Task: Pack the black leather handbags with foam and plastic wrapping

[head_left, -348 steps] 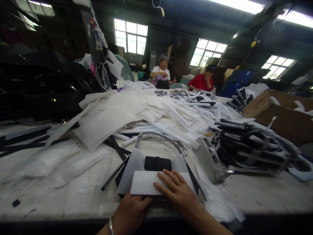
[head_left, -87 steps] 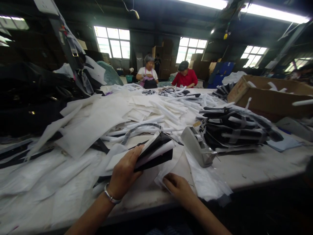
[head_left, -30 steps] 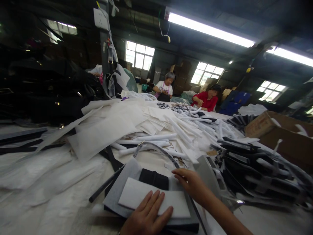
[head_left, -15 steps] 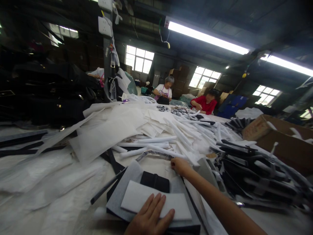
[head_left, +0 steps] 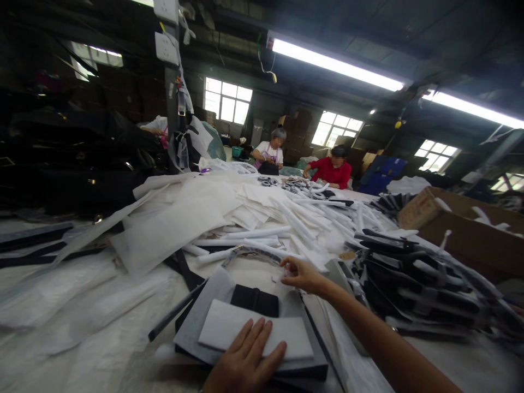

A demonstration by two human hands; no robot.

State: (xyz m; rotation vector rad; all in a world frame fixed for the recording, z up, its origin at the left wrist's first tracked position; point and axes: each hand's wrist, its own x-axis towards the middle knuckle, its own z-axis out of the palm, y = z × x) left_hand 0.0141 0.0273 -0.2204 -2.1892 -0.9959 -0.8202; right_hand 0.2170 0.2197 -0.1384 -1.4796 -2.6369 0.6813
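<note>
In front of me lies a black handbag (head_left: pixel 321 373) with a pale grey sheet (head_left: pixel 189 334) over it. A folded black piece with a strap (head_left: pixel 254 301) rests on the sheet. A white foam-like pad (head_left: pixel 216 325) partly overlaps that piece. My left hand (head_left: pixel 245 355) lies flat on the pad, fingers spread. At the right end of the bag's plastic-wrapped handle (head_left: pixel 245 249) is my right hand (head_left: pixel 302 274), its fingers bent and apart. A small whitish scrap (head_left: pixel 276 278) is by its fingertips; I cannot tell whether they touch.
White sheets (head_left: pixel 172 224) and white rolls (head_left: pixel 254 233) are heaped beyond the bag. Wrapped black straps (head_left: pixel 409 289) pile up at right before a cardboard box (head_left: pixel 454 232). Clear plastic bags (head_left: pixel 73 289) lie at left. Two people (head_left: pixel 268 153) sit across the table.
My right hand's fingers have loosened from a closed curl at the handle and now stand apart. My left hand stays flat on the pad. The view has shifted slightly.
</note>
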